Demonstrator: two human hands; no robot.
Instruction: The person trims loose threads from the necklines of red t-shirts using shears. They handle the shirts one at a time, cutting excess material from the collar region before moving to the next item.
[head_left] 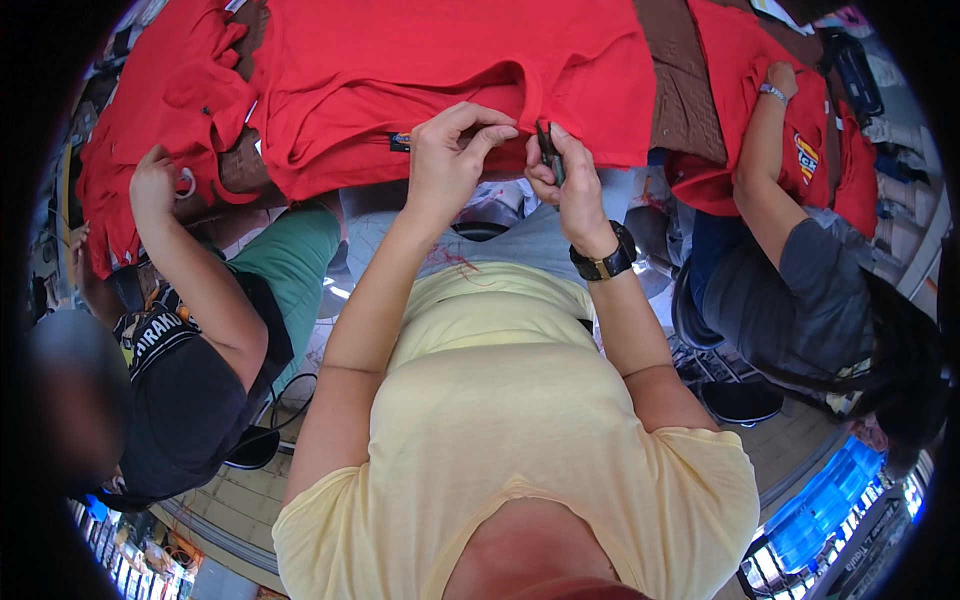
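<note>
A red T-shirt (450, 60) lies spread before me, its collar rim curving toward my hands and a small dark label (400, 142) at the neck. The fingertips of my left hand (450, 150) are pinched together at the collar's near edge; what is between them, perhaps a thread, is too small to make out. Close by on the right, my right hand (578, 185) is closed round dark thread snips (547, 152), their tip pointing away from me over the red cloth. Whether the blades touch the fabric cannot be seen.
Brown padded covering (685, 85) shows beneath the shirts. On the left, a person (190, 340) handles another red garment (170, 100); on the right, a second person (790, 280) has a hand on a red shirt (735, 110). Red thread scraps (455, 265) lie on my lap.
</note>
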